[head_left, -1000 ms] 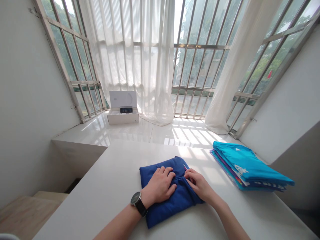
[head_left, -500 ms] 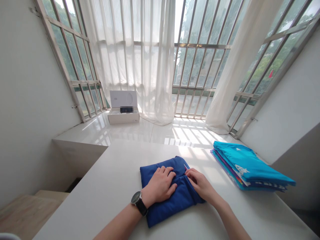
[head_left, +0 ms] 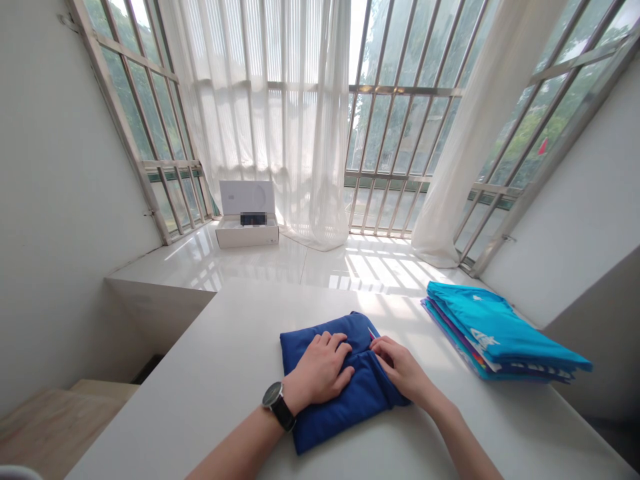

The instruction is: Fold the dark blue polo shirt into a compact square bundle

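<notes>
A dark blue garment (head_left: 335, 424), folded into a rough rectangle, lies on the white table (head_left: 220, 373) in front of me. On top of it my left hand (head_left: 323, 372) rests flat with the fingers spread, a black-strapped watch (head_left: 279, 405) on that wrist. At the garment's right edge my right hand (head_left: 403, 372) has its fingers closed on the folded cloth. A thin strip of white and red shows by those fingertips. Part of the right-hand fold is hidden behind the hand.
Folded clothes, bright blue on top (head_left: 500, 327), are stacked at the table's right side. An opened white box (head_left: 247, 237) stands on the ledge at the back left. White curtains (head_left: 315, 133) hang before barred windows. Below the table's left edge is a wooden surface (head_left: 50, 427).
</notes>
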The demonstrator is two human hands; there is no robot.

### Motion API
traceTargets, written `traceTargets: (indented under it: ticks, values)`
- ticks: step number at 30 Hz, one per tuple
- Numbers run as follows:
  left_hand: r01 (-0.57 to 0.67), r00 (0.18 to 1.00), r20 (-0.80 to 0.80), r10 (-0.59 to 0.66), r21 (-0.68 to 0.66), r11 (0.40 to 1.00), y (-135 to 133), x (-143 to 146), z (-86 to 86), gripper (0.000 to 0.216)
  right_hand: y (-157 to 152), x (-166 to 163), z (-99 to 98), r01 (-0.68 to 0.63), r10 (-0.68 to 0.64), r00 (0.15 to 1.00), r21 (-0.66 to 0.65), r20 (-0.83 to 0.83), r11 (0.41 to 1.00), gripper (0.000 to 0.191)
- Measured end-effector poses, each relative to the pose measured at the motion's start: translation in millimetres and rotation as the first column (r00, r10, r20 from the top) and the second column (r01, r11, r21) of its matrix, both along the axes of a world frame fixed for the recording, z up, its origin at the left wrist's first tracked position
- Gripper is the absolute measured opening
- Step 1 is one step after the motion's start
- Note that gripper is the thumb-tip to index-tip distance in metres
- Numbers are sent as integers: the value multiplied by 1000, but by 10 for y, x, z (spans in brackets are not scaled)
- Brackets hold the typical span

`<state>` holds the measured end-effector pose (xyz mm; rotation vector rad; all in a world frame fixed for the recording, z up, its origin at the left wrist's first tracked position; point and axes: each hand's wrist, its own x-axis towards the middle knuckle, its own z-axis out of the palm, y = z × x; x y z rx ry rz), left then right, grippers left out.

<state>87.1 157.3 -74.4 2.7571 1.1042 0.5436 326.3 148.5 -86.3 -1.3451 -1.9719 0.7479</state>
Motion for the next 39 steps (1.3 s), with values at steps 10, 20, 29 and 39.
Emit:
traceTargets:
  ticks: [10,20,29,39]
  values:
    - [4,1000,1,-4,-1,1000,7,-1,3,35,26,72,40,120,-123,991,59,47,991,27]
    - [-21,1000,0,21,-15,1000,64,54,-53,33,-197,-345,254,285,-344,885,221,313,933,32]
    - [-44,999,4,44,-12,999,42,88,-58,32,-177,-287,136,285,-305,906,108,294,952,25]
    - [-39,999,12,39,-2,999,31,95,-69,32,-147,-282,113,224,-233,960,75,154,972,14]
